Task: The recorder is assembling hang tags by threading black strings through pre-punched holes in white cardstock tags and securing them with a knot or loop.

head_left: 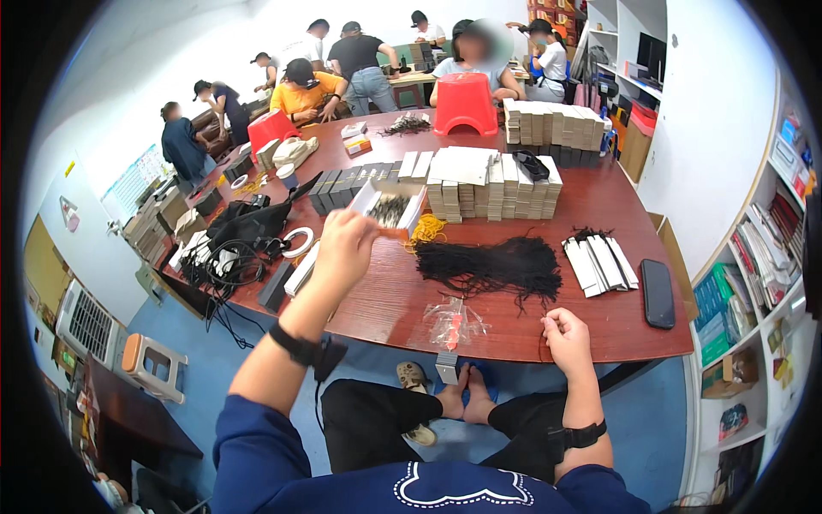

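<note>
My left hand (345, 248) is closed on a short orange stick-like piece (392, 232), whose kind I cannot make out. It is held over the near side of an open white box (413, 221) with thin dark pieces inside. My right hand (567, 341) is pinched at the table's front edge; a thin dark strand seems to show by its fingertips, but what it grips is unclear. Between the hands lies a thick bundle of black cords (488, 265). Nearer the edge is a clear plastic bag (454, 324) with something red.
White cards with black cords (599, 264) and a black phone (658, 294) lie right. Stacked boxes (495, 187) and a red stool (465, 104) stand farther back. Cables (224, 257) crowd the left. A grey box (446, 368) shows at the front edge. Several people work beyond.
</note>
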`<action>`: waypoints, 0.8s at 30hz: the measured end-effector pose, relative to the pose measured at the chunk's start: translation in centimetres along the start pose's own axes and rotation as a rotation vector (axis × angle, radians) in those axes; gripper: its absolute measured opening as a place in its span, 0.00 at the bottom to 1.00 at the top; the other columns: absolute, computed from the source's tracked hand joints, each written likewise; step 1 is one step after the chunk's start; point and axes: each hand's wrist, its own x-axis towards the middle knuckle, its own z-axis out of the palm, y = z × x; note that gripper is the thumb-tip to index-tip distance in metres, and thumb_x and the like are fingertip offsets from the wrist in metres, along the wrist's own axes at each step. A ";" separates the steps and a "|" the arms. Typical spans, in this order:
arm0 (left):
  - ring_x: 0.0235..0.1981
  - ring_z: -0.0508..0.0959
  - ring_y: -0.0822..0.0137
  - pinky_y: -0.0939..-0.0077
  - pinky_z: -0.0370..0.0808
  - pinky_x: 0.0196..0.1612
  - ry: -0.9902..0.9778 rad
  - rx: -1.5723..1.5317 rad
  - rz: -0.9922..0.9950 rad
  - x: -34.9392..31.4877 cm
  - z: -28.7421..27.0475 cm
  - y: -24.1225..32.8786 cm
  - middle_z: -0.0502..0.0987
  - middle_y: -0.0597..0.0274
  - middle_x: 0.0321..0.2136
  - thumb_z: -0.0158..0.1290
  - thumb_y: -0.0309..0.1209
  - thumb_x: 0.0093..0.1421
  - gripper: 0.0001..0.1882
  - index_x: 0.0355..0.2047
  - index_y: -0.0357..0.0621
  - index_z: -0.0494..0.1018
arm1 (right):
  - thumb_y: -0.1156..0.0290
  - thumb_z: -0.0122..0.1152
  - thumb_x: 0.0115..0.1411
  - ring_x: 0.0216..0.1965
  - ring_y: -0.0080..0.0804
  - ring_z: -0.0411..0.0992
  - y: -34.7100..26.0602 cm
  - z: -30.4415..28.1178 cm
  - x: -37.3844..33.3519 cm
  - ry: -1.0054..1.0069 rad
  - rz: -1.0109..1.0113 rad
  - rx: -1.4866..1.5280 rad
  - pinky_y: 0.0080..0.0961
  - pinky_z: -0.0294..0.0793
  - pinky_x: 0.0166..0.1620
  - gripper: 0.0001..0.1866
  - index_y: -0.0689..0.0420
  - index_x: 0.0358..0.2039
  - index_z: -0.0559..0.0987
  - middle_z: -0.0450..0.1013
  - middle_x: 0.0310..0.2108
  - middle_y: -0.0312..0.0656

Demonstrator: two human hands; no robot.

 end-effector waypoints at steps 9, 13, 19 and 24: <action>0.39 0.71 0.52 0.61 0.70 0.44 0.005 0.061 -0.012 4.3 3.5 -4.0 0.74 0.56 0.29 0.53 0.25 0.50 0.03 0.27 0.43 0.75 | 0.76 0.56 0.59 0.22 0.15 0.65 -0.2 0.2 0.0 0.011 0.014 -0.097 0.16 0.65 0.27 0.03 0.63 0.29 0.75 0.69 0.20 0.32; 0.40 0.72 0.52 0.61 0.70 0.45 -0.026 0.037 -0.088 3.9 4.2 -5.3 0.75 0.55 0.31 0.53 0.26 0.51 0.05 0.28 0.43 0.76 | 0.76 0.55 0.60 0.22 0.14 0.65 0.0 0.6 0.1 0.028 0.016 -0.081 0.14 0.64 0.26 0.04 0.62 0.29 0.74 0.68 0.20 0.30; 0.40 0.72 0.50 0.60 0.69 0.45 -0.021 0.019 -0.159 3.3 3.8 -6.8 0.75 0.53 0.31 0.56 0.26 0.49 0.06 0.29 0.42 0.77 | 0.76 0.54 0.61 0.21 0.13 0.62 -0.1 0.7 0.1 0.020 0.028 -0.083 0.13 0.61 0.24 0.05 0.61 0.28 0.73 0.65 0.19 0.29; 0.40 0.71 0.50 0.60 0.70 0.47 -0.040 0.082 -0.119 3.1 3.3 -7.3 0.75 0.54 0.31 0.56 0.26 0.49 0.06 0.30 0.43 0.77 | 0.76 0.55 0.60 0.20 0.14 0.63 0.6 0.5 0.2 0.040 0.024 -0.091 0.14 0.62 0.24 0.04 0.62 0.29 0.74 0.67 0.19 0.30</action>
